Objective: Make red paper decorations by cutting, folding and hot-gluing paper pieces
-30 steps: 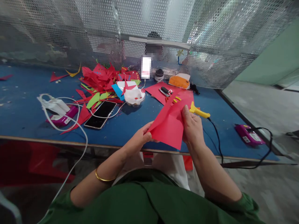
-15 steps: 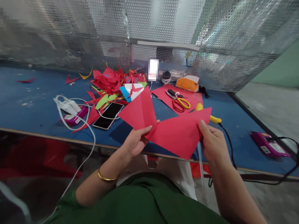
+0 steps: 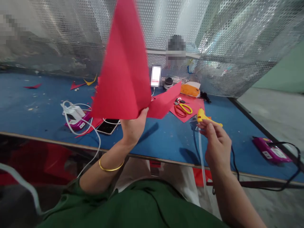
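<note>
"Red paper (image 3: pixel 123 69), upper centre-left of the frame: how held?"

"The left hand (image 3: pixel 134 128) pinches its lower edge; the right hand (image 3: pixel 217 144) curls, grip unclear."

"Handling?"

"Likely light, easily creased; best held softly there."

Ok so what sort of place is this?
Likely a craft workspace: a blue table with red scraps, what looks like a yellow glue gun, and a large red sheet in the left hand.

blue tabletop (image 3: pixel 166 145) | perforated metal screen (image 3: pixel 228 47) behind (glinting at right) | grey floor (image 3: pixel 268 107) | pale-green wall (image 3: pixel 285 71)
</note>
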The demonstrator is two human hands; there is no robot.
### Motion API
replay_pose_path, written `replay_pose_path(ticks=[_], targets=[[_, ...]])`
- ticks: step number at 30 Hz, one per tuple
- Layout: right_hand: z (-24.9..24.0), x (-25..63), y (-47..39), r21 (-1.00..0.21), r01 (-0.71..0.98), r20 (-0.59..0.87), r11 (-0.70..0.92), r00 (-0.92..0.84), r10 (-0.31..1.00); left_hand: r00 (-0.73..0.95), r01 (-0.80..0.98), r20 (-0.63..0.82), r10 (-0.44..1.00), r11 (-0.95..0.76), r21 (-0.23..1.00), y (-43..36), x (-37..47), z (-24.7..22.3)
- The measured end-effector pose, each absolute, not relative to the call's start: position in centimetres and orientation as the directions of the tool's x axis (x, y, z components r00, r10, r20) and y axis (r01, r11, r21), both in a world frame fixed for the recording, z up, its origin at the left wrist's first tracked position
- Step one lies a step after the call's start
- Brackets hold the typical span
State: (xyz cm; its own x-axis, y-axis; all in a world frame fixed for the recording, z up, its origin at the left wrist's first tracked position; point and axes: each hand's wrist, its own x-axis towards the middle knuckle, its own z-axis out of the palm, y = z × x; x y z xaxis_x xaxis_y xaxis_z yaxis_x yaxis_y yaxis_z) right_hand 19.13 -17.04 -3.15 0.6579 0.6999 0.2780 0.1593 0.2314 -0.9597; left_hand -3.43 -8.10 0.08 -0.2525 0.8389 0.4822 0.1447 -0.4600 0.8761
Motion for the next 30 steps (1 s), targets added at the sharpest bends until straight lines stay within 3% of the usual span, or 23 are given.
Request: replay_pose_path(ticks=[3,5,7,13,16,19,21,24,26,27,30], targets=[[-2.3,18.0,-17.1,-0.984,-0.108,0.089,0.143,0.396,0.914,0.107,0.294,0.630,0.769,-0.630,0.719,-7.5,-3.5,0.0],[-1.9,17.4,-17.1,-0.960,-0.275,-0.026,0.048,0.260,0.965,0.361,0.276,0.623,0.694,-0.718,0.639,-7.8,-3.6,-0.6],[-1.5,17.2,-17.1,-0.940,-0.339,-0.108,-0.037,0.193,0.975,0.502,0.203,0.595,0.628,-0.754,0.625,-8.2,-3.7,-1.4],[-1.2,17.2,-17.6,-0.957,-0.169,-0.220,-0.234,-0.100,0.970,0.586,0.063,0.428,0.688,-0.565,0.823,-8.7,-4.2,-2.9],[-1.8,16.5,-17.7,-0.938,-0.211,-0.262,-0.274,-0.084,0.961,0.582,0.101,0.478,0.658,-0.641,0.761,-8.3,-4.4,-3.5],[-2.5,15.6,-17.6,-0.934,-0.287,-0.231,-0.214,0.025,0.973,0.348,0.237,0.584,0.734,-0.671,0.702,-7.7,-4.4,-4.3],[-2.9,15.1,-17.4,-0.954,-0.267,-0.166,-0.134,0.102,0.981,0.156,0.239,0.500,0.852,-0.523,0.818,-7.3,-4.4,-4.8],[-3.4,14.8,-17.1,-0.982,-0.187,-0.046,-0.017,0.152,0.987,0.119,-0.023,0.014,0.993,-0.011,1.000,-7.1,-4.4,-4.9],[-3.6,14.8,-17.1,-0.991,-0.136,-0.016,0.002,0.129,0.992,0.259,-0.176,-0.294,0.920,0.345,0.922,-7.2,-4.5,-4.5],[-3.7,14.8,-17.1,-0.995,-0.104,-0.012,0.000,0.113,0.993,0.332,-0.215,-0.380,0.864,0.461,0.861,-7.3,-4.5,-4.2],[-4.1,14.8,-17.2,-1.000,0.027,0.001,-0.001,0.054,0.999,0.438,-0.260,-0.437,0.786,0.575,0.776,-7.6,-4.2,-3.5]])
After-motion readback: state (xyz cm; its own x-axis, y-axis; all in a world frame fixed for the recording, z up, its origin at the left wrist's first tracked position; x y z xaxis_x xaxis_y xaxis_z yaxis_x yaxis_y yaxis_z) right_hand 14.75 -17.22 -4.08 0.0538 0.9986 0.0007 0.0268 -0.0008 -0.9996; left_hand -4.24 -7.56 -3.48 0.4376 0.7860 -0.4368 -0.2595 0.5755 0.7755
